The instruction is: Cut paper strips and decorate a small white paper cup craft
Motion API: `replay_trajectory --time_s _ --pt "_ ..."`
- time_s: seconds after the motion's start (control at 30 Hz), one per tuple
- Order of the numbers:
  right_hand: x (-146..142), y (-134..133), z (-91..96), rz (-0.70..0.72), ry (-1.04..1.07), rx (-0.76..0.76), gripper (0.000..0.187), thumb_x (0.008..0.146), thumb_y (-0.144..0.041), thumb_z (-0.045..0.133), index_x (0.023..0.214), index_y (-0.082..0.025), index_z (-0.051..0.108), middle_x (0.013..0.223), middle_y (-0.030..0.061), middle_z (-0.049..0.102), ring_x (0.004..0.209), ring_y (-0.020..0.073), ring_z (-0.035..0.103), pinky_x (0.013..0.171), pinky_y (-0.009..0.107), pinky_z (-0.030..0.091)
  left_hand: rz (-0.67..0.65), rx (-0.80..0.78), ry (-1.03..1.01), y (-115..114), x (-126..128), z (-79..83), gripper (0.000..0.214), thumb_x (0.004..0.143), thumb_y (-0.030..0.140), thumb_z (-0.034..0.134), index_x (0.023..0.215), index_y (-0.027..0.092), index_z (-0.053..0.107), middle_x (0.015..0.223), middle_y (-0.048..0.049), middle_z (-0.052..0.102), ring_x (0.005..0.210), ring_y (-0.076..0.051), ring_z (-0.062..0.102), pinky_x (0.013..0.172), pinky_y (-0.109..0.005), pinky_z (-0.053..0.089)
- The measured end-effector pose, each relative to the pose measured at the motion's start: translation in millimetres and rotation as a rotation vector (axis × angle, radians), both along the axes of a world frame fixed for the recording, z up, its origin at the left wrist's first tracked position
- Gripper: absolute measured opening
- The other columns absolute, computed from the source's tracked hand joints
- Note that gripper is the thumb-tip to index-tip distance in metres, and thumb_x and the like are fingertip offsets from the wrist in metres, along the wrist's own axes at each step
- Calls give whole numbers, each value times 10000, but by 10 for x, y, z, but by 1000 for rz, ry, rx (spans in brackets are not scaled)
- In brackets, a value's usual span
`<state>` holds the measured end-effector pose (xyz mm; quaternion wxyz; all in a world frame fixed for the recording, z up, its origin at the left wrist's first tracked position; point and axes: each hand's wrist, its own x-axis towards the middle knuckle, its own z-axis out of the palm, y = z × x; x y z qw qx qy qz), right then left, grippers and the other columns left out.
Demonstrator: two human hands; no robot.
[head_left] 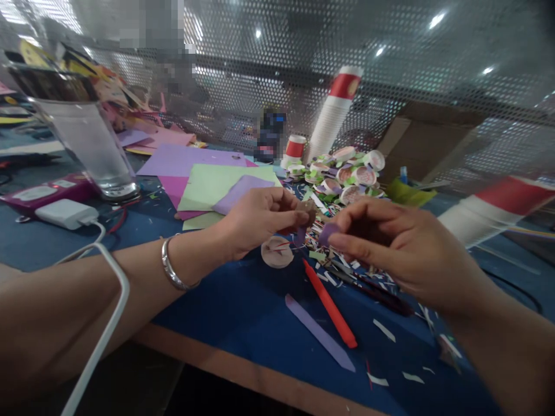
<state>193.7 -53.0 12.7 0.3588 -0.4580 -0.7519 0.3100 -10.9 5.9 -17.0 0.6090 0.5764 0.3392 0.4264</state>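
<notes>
Past a white cable [125, 286] and the desk's front edge [243, 367], the left hand [260, 222], nearly closed, pinches a blurred scrap [309, 214], and the half-curled right hand [401, 245] pinches purple paper [328, 234].

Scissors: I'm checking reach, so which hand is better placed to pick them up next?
Probably the right hand: it is nearer the scissors, though it pinches purple paper. The left hand is farther away.

Blue-topped table [217, 315] before me; on it lie a purple paper strip [321, 334], a red pen [332, 306], a pale paper disc [274, 260], and scissors [381, 294] among paper clippings [384, 330]. Farther from me stand a capped glass tumbler [93, 138] and stacked paper cups [323, 130].
</notes>
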Motion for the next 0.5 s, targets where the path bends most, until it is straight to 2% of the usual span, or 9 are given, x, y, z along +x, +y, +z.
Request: replay_trajectory --time_s 0.07,0.17,0.37,0.5 --pt "6 38 -7 -40 169 -55 254 839 -407 842 857 -215 676 738 -33 615 606 98 539 535 225 436 -34 -20 18 -18 9 -21 147 805 127 761 763 157 623 673 35 649 623 -76 610 598 -200 461" --pt "0 97 -45 -45 307 -150 322 772 -425 903 859 -211 679 742 -37 585 618 90 506 519 210 415 -93 2 38 -28 9 -51 175 772 150 793 776 159 619 678 42 632 627 -75 597 605 -202 471" --pt "31 149 -89 -33 351 -249 386 726 -454 933 831 -204 659 698 -42 579 583 81 482 502 205 407 -212 115 111 -28 -5 -66 259 708 226 860 768 152 619 687 41 607 627 -73 545 584 -214 413" --pt "45 152 -108 -24 344 -249 392 730 -452 932 828 -199 648 673 -47 589 569 77 500 492 197 420 -242 145 119 -38 -6 -73 208 744 233 817 803 152 634 736 28 617 663 -81 554 611 -224 424"
